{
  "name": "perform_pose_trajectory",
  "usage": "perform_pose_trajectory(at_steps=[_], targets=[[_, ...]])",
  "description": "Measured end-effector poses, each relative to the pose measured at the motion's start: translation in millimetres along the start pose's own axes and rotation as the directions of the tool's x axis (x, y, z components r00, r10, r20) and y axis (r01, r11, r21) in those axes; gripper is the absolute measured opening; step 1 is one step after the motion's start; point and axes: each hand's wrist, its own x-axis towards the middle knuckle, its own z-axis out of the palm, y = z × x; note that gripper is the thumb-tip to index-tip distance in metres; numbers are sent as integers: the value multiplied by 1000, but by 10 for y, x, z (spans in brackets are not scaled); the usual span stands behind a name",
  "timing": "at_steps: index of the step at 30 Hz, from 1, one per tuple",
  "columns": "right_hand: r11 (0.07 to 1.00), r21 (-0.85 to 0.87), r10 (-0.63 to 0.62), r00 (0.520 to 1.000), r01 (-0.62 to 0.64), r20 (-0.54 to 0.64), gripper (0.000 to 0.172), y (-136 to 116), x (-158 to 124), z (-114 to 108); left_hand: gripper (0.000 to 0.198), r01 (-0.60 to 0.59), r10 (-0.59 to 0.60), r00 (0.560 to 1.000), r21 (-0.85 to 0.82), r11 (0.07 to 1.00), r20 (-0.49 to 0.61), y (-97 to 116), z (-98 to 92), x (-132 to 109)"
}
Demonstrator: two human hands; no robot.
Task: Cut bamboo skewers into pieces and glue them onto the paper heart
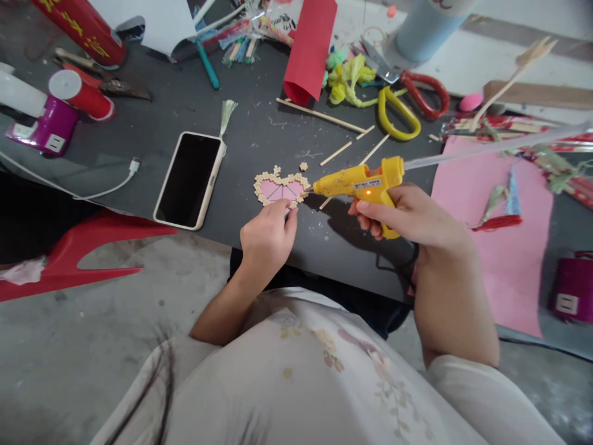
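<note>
My right hand (407, 213) grips a yellow hot glue gun (354, 181) by its handle; a small orange light glows on its side. A long translucent glue stick (486, 150) sticks out of its back. The nozzle meets the right edge of a pink heart (273, 190) bordered with small tan flower-like pieces. My left hand (269, 233) is closed at the heart's lower edge, hiding its tip. Dark lines cross the heart's pink middle. Two loose flower-like pieces (303, 166) lie just above it.
A phone (189, 179) lies to the left, near a white cable (134, 165). Thin sticks (322, 115), scissors (398, 83) and a red paper roll (309, 49) lie behind. Pink paper (504, 266) with tassels covers the right side. A red chair (106, 247) stands lower left.
</note>
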Motion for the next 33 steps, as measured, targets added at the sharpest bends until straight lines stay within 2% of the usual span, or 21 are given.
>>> perform_pose_trajectory(at_steps=[12, 20, 25, 27, 30, 33], targets=[[998, -57, -16, 1000, 17, 9, 32, -32, 5, 9, 24, -6, 5, 1000, 18, 1000, 17, 22, -5, 4], [958, -284, -44, 998, 31, -41, 35, -62, -127, 63, 24, -24, 24, 1000, 5, 1000, -8, -37, -30, -62], [943, -315, -119, 993, 109, -12, 31, -159, -235, 123, 26, -48, 48, 999, -3, 999, 11, -103, -86, -96], [892, -432, -157, 987, 132, -21, 30, -191, -283, 177, 27, -62, 62, 998, -11, 998, 11, -137, -98, -104], [763, -640, -192, 977, 88, -94, 34, -181, -369, 310, 27, -83, 83, 996, -35, 996, 23, -182, -104, -107], [659, -749, -267, 952, 66, -150, 32, -104, -449, 481, 26, -103, 106, 993, -63, 993, 44, -215, -107, -103]])
